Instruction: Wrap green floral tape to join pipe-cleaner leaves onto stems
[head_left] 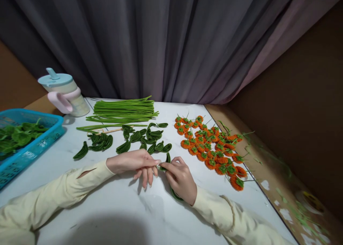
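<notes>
Over the middle of the white tabletop, my left hand [136, 162] pinches a dark green pipe cleaner [168, 157] between thumb and forefinger, its other fingers hanging loose. My right hand [180, 177] is closed on the same pipe cleaner, close against the left fingertips. One curved piece of it rises above the right fingers, and a dark green length shows below that hand. Just beyond lie several dark green leaves [136, 136] made of coiled pipe cleaner. To the right are many orange pipe-cleaner persimmons [210, 155] with green tops and thin stems.
Light green pipe cleaners [123, 109] lie bundled at the back, with a thin wooden stick [115, 130] in front. A lidded tumbler [68, 94] stands back left. Leftmost is a blue basket [34, 155] of green leaves. Scraps and a tape roll [310, 202] lie at right.
</notes>
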The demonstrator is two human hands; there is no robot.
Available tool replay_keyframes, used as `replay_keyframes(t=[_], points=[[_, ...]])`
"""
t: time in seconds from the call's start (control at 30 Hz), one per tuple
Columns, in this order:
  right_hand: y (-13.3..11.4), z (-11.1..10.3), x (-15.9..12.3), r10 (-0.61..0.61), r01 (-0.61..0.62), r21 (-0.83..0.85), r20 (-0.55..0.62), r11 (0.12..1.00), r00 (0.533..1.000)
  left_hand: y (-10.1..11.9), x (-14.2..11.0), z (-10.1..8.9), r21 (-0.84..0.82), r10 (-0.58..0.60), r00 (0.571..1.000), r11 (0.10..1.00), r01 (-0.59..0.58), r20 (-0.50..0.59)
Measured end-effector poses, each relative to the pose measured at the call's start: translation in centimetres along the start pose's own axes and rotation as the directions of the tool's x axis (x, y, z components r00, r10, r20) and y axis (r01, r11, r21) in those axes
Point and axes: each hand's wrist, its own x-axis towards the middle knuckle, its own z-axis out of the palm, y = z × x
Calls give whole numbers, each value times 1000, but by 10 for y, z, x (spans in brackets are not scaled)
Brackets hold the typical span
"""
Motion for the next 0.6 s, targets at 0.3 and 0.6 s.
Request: replay_keyframes(t=[0.3, 0.6], points=[[-3, -2, 1, 54, -53, -56, 13, 997, 998, 7, -4, 6, 96, -14, 995, 995, 24, -95], [-4, -2, 1, 44, -44, -53, 5, 998, 999, 9, -18, 21, 478, 268, 915, 873, -99, -301]])
